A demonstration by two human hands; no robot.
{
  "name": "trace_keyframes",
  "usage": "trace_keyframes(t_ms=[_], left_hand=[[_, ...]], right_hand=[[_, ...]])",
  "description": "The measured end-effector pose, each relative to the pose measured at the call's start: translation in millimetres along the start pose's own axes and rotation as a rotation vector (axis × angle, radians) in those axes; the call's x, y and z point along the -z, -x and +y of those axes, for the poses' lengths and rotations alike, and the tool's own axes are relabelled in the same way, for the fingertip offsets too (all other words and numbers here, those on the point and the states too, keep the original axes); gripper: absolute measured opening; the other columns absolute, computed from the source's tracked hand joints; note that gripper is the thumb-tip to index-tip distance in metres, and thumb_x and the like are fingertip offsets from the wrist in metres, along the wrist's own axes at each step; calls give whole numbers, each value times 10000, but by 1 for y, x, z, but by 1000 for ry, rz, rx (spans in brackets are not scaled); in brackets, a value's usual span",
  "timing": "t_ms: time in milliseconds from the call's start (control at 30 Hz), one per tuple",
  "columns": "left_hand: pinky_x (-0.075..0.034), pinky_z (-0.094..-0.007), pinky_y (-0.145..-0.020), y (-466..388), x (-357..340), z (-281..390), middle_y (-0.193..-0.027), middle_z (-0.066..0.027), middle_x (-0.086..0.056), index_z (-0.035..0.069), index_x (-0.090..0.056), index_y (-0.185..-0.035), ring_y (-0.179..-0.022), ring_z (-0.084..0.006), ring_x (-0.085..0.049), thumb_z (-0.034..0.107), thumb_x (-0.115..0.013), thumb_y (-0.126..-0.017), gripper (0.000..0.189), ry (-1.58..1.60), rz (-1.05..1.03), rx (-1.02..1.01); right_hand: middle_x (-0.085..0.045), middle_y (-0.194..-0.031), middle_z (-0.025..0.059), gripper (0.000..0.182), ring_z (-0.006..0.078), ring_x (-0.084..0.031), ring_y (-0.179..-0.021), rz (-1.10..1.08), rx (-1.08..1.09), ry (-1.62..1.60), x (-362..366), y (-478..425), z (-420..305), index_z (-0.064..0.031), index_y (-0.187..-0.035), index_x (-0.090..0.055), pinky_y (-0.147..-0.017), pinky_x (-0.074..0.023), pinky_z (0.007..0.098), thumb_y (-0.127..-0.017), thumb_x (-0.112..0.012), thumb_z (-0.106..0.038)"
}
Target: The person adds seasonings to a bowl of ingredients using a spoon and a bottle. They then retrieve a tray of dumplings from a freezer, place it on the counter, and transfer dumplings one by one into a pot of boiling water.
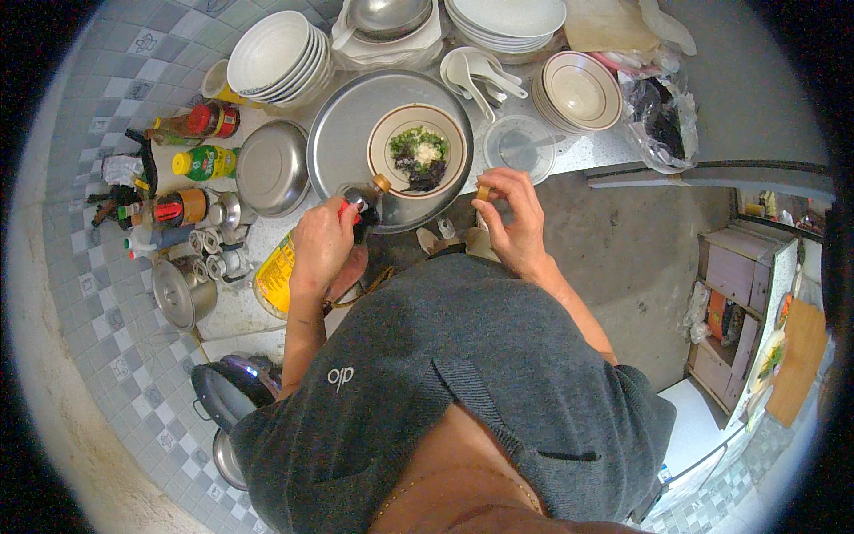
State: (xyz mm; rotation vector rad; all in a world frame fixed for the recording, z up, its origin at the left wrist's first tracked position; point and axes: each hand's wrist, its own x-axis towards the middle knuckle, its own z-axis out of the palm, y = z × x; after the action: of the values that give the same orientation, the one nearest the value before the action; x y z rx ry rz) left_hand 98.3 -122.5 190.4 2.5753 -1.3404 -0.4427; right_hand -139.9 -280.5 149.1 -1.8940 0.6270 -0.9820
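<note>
A dark sauce bottle (363, 203) with a red label is held by my left hand (325, 241), its neck tilted toward a bowl. Between the thumb and fingers of my right hand (514, 217) is a small gold-brown bottle cap (483, 192), apart from the bottle. The cream bowl with brown rim lines (379, 127) sits on a round metal tray (333, 143). Inside it lie chopped green herbs (410, 139), a pale minced heap (427, 155) and dark shredded pieces (427, 177). Whether anything flows from the bottle I cannot tell.
Stacked white bowls (270, 57), soup spoons (477, 70), a clear plastic container (520, 150) and stacked cream bowls (579, 90) surround the tray. A metal lid (271, 168) and several condiment bottles (203, 162) are at left. A yellow-labelled jug (275, 277) stands by my left wrist; a wok (230, 394) is lower left.
</note>
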Motion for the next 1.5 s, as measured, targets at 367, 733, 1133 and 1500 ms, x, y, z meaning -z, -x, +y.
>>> trace_keyframes(t_ms=[367, 733, 1133, 1500], left_hand=[[-471, -501, -653, -1, 2, 3, -772, -238, -644, 22, -658, -825, -749, -439, -622, 291, -581, -931, 300, -29, -22, 19], [-474, -503, -660, -3, 3, 6, -791, -244, -643, 18, -653, -837, -766, -449, -619, 289, -583, -928, 294, -48, -41, 44], [-482, -450, -675, 7, 10, -8, -807, -237, -650, -5, -655, -909, -758, -415, -631, 257, -582, -937, 273, 185, -9, 2], [-481, -348, -612, 41, 29, -27, -748, -189, -643, -22, -647, -905, -661, -290, -649, 183, -582, -928, 216, 555, 42, -18]], right_hand=[[-592, -1097, 146, 347, 246, -600, -912, 8, -5, -6, -1, 0, 0, -31, -1120, -608, -753, -522, 317, -793, -709, 29], [-587, -1120, 138, 320, 208, -601, -913, 6, 14, 7, 0, -1, 5, -11, -1103, -611, -745, -523, 288, -802, -706, 42], [-581, -1103, 148, 347, 261, -610, -904, -125, 20, -29, -12, -12, -2, -32, -1135, -600, -744, -530, 331, -807, -707, 6], [-644, -1077, 142, 362, 324, -619, -1013, -574, 214, -101, -82, -70, -26, -19, -1126, -637, -862, -504, 377, -772, -696, 25]])
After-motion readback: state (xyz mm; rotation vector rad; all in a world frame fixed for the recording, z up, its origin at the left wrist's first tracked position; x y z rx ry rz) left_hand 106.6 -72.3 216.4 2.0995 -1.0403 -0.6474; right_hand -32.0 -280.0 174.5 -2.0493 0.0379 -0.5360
